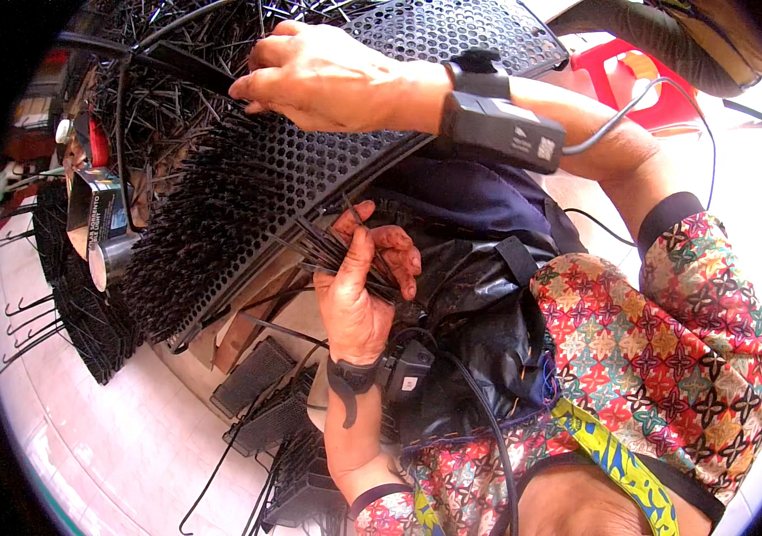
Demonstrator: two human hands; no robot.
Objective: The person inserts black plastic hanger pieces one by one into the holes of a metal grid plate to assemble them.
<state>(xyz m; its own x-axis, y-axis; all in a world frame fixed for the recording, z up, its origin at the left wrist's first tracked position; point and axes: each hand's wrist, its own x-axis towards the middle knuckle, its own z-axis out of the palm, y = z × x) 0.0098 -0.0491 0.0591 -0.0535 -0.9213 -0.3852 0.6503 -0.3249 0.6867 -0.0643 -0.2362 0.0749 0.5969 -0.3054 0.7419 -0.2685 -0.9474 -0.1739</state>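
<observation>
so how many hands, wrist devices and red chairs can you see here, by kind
hands: 2, left hand holding a bundle of black bristles, right hand on the perforated black board
wrist devices: 2
red chairs: 1
total: 5

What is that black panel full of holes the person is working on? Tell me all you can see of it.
The perforated panel is a black, plastic-looking sheet of small round holes, tilted across the lap. Thin black sticks fill its lower left part like bristles; the upper right is bare. The right hand rests on top of it; the left hand, below its edge, holds a bundle of sticks.
</observation>
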